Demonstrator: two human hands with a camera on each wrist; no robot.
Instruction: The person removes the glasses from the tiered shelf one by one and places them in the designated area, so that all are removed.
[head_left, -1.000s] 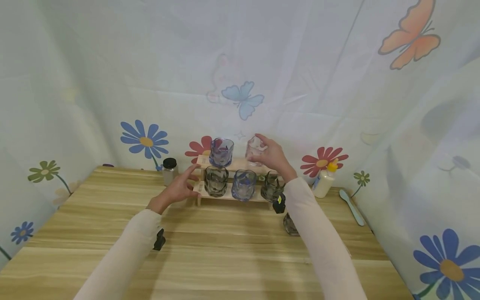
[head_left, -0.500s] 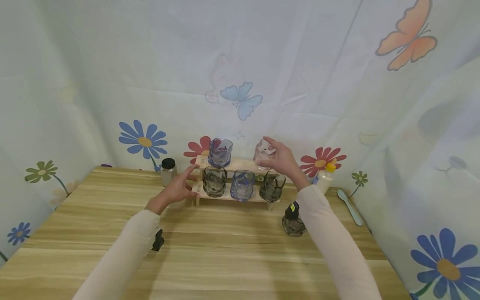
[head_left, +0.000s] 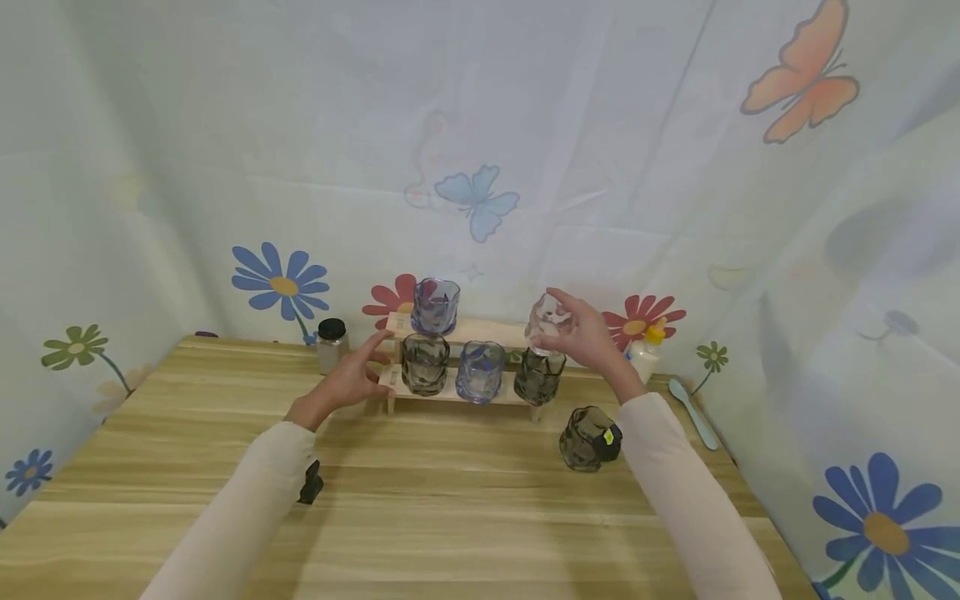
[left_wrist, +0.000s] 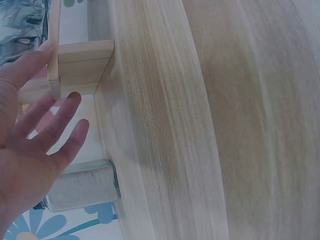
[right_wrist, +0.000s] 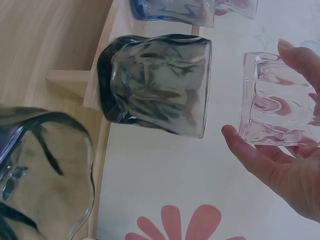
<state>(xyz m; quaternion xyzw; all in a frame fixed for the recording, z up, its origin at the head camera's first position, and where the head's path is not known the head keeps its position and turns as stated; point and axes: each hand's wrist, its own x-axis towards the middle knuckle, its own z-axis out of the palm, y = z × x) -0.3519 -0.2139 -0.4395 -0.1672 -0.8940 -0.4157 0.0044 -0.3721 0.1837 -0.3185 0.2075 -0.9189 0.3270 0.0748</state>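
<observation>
A clear pinkish glass [head_left: 547,315] is held by my right hand [head_left: 592,340], with thumb and fingers on opposite sides. It is by the right end of the two-tier wooden rack [head_left: 491,331]; no board shows under it in the right wrist view. My left hand [head_left: 347,382] is at the rack's left end, its thumb touching the lower board, the other fingers loosely bent. A blue glass [head_left: 435,308] stands on the upper board. Along the lower board stand a grey glass [head_left: 425,367], another blue glass [head_left: 480,372] and a second grey glass [head_left: 537,379].
Right of the rack, a grey glass [head_left: 577,437] stands on the wooden table [head_left: 450,517], partly behind the wrist camera [head_left: 607,442]. A black-lidded jar [head_left: 331,346] stands at left. A yellow-capped bottle [head_left: 645,354] and a pale blue spoon [head_left: 693,415] are at right.
My right hand has carried the pinkish glass rightward along the upper tier to the rack's right end. The grey glass on the table has come into fuller view. My left hand stays at the rack.
</observation>
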